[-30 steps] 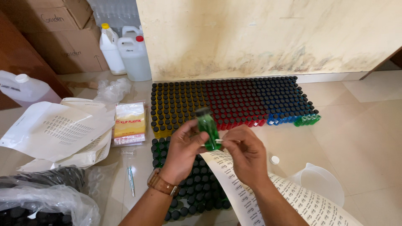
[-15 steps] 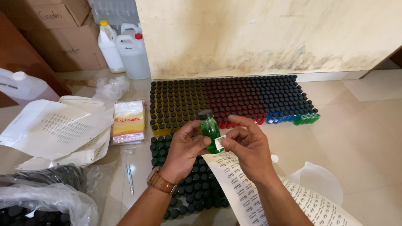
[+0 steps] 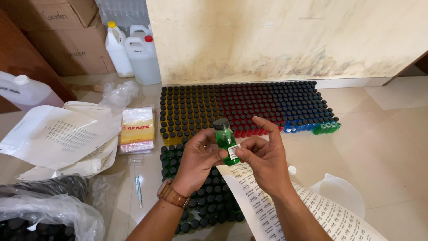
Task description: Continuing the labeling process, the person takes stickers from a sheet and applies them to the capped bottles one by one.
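So I had the little green bottle (image 3: 226, 141) pinched upright in my left hand (image 3: 198, 159), right hand (image 3: 263, 154) thumb pressing its small label, above the capped bottles (image 3: 240, 105) on the floor.

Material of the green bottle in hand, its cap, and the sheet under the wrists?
Green bottle: clear, glossy, light passes through; likely plastic, possibly glass. Cap: matte black, probably plastic. Sticker sheet: white paper-like backing, slightly curled, rows of small labels.
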